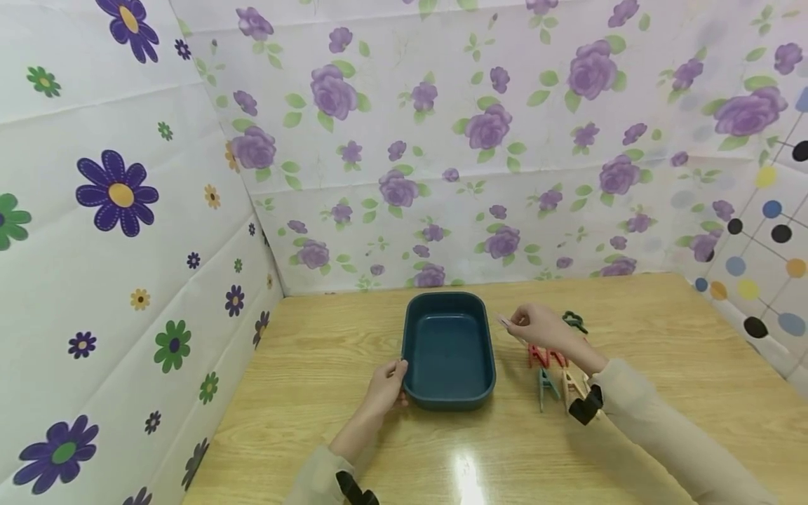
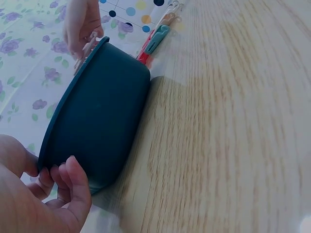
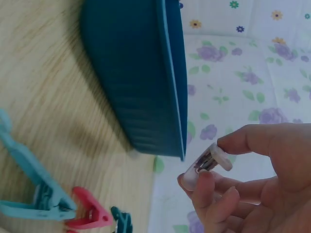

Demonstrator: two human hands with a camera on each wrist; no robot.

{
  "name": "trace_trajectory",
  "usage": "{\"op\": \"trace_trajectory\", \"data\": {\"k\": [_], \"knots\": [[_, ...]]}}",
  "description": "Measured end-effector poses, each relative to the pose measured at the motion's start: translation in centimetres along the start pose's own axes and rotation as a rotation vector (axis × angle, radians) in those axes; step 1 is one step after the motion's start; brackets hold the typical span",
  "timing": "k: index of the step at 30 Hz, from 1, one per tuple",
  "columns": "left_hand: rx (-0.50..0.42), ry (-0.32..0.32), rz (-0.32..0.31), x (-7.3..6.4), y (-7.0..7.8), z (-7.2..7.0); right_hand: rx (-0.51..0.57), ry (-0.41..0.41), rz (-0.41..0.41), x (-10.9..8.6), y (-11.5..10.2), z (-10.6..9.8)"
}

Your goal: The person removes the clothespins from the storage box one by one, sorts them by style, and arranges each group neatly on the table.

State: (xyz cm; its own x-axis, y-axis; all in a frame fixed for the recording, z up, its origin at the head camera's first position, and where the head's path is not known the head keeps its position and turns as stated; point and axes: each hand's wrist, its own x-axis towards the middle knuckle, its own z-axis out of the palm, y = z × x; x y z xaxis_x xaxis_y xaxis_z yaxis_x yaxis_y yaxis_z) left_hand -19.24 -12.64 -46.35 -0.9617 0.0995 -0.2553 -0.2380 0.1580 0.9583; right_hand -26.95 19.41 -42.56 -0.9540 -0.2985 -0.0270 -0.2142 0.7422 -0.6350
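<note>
A deep dark-teal plastic basin [image 1: 449, 405] stands on the wooden table. My left hand [image 1: 384, 384] pinches its near left rim; in the left wrist view the thumb and curled fingers are at the edge. To the right of the basin, my right hand [image 1: 536, 328] is raised above the table. Between thumb and fingers it holds a small pale clothespin [image 3: 206, 166] with a metal spring, close to the basin's rim but apart from it. Below that hand lie red clothespins [image 1: 539, 355], a teal clothespin [image 1: 546, 384] and a beige clothespin [image 1: 571, 386].
A dark green clothespin [image 1: 573, 321] lies behind the right forearm. Flower-printed sheets [image 1: 398, 189] hang at the back and left of the table [image 1: 328, 330], and a dotted sheet [image 1: 766, 280] at the right. Another pale piece is partly hidden by the right wrist.
</note>
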Motion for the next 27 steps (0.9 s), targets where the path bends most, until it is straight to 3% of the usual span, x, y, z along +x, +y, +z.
{"op": "trace_trajectory", "data": {"k": [5, 15, 21, 27], "knots": [[0.003, -0.001, 0.029, -0.8, 0.6, 0.0, -0.001, -0.027, -0.013, -0.8, 0.8, -0.2], [0.010, 0.011, 0.000, 1.8, -2.1, -0.1, -0.082, -0.014, 0.037, -2.6, 3.4, -1.5], [0.028, 0.015, -0.003, 1.8, -2.2, -0.2, -0.123, -0.016, 0.051, -3.8, 4.7, -2.2], [0.023, 0.022, -0.008, 2.0, -2.2, -0.1, -0.168, -0.076, 0.073, -4.6, 5.7, -3.1]]}}
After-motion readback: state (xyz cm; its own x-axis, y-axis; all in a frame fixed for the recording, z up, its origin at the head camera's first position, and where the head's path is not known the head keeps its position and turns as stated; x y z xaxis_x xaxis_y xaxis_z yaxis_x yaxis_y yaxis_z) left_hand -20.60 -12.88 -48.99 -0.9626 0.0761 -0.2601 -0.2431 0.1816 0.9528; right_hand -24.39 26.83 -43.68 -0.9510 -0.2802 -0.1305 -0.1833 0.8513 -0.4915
